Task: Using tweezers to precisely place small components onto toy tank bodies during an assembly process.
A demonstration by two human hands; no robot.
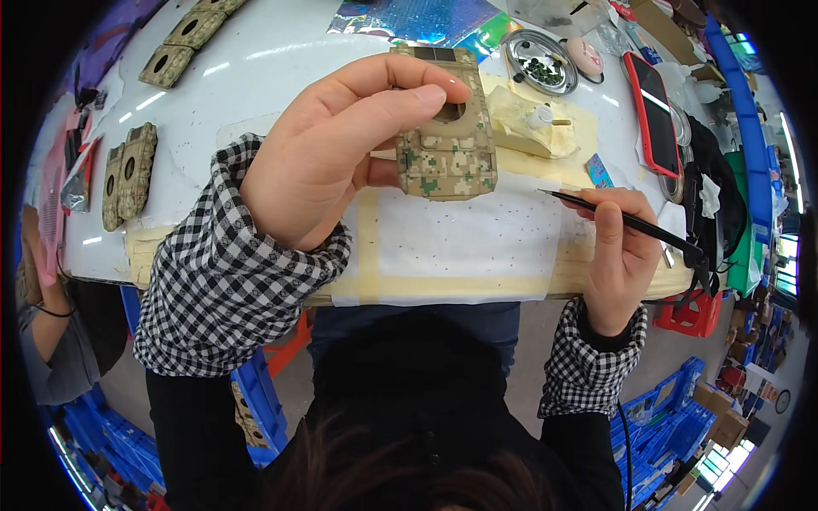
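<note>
My left hand is closed around a camouflage model tank hull, held above the table. Thumb and forefinger lie across its round hole, and the other fingers go underneath, partly hidden. A tiny pale speck shows on the forefinger. In my right hand is a pair of black tweezers, their fine tip pointing left, apart from the hull. Below both hands lies a white sheet dotted with many tiny dark pieces, taped with yellowish tape.
More camouflage hulls stand at the left and far left. A round metal dish with small dark green parts sits behind, near a taped yellowish block. A red-cased phone and a black bag are at the right.
</note>
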